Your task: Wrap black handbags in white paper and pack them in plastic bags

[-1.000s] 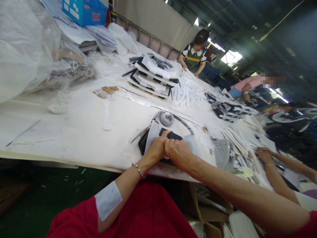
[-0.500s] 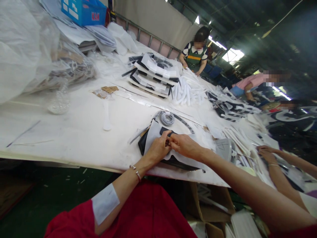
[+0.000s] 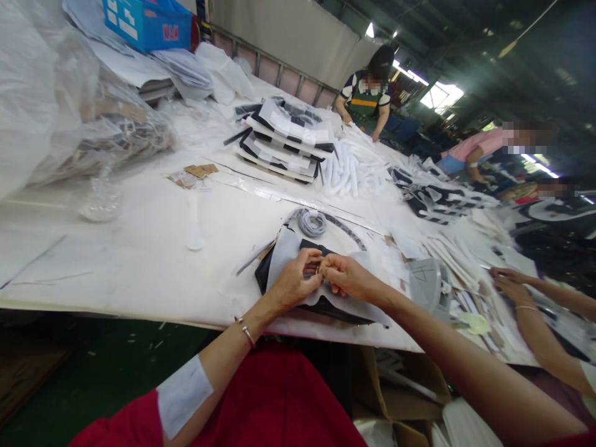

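A black handbag (image 3: 333,309) lies near the table's front edge, with a white sheet (image 3: 282,251) over its front. My left hand (image 3: 295,278) is closed at the middle of the bag, fingers curled beside a small black tab (image 3: 309,246). Against its fingertips, my right hand (image 3: 348,276) pinches. Something small seems to be between the two hands, but the fingers hide what it is. Behind them are a coiled grey wrapped strap (image 3: 313,223) and the bag's wrapped curved handle (image 3: 347,230).
Stacked wrapped bags (image 3: 284,139) stand farther back, beside white rolls (image 3: 349,167). Plastic wrapping (image 3: 46,93) and a blue box (image 3: 146,25) fill the left. A clear, round-edged object (image 3: 426,282) lies to the right, near a co-worker's hands (image 3: 510,282). Cardboard boxes (image 3: 410,397) sit below.
My fingers have shifted slightly at the bag's middle; the left fingers look a little more raised and the right ones slightly lower. The bag stays in place, and the view has shifted slightly.
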A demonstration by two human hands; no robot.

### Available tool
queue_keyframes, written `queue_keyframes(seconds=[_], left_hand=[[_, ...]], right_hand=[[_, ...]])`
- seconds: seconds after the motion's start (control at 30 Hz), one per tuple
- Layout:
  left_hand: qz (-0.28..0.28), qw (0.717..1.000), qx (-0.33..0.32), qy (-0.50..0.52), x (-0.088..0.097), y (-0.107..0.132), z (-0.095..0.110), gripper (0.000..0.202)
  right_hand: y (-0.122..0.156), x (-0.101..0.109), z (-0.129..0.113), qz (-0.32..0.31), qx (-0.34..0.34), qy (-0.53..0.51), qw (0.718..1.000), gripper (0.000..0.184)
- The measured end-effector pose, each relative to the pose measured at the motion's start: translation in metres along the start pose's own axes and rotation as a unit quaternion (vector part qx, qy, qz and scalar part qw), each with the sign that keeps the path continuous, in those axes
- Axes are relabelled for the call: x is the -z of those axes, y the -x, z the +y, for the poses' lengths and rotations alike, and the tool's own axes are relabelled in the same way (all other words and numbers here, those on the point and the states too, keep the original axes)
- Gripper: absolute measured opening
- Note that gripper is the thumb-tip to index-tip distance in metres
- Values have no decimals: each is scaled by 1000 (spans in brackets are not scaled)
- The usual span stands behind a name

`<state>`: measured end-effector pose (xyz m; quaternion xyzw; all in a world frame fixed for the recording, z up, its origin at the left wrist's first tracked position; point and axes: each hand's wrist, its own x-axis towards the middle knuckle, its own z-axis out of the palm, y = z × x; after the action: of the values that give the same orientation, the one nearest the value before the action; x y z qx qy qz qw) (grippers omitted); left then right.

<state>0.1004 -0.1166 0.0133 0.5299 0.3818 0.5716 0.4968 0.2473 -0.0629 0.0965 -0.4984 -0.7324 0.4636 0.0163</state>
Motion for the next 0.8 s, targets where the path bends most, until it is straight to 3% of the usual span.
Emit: queue_keyframes(seconds=[0.17,0.27,0.47,0.63,0.8], left_hand=[[8,1000,-10,-10,0,-1,-2,28],[27,1000,0,3,1,-2,0,19],[24,999,26,12,4,-4,5,13],[28,999,17,-1,4,-3,6,12],[44,999,27,7,4,-4,7,11]], right_hand=[[1,0,-6,75,85,149,982,11],[1,0,-9,104,82,170,976,13],[0,-4,3,76,-20,-8,997,17],[6,-4,3,35,-61,-151,986,25],[12,-1,-1,18,-69,-225,972,33]])
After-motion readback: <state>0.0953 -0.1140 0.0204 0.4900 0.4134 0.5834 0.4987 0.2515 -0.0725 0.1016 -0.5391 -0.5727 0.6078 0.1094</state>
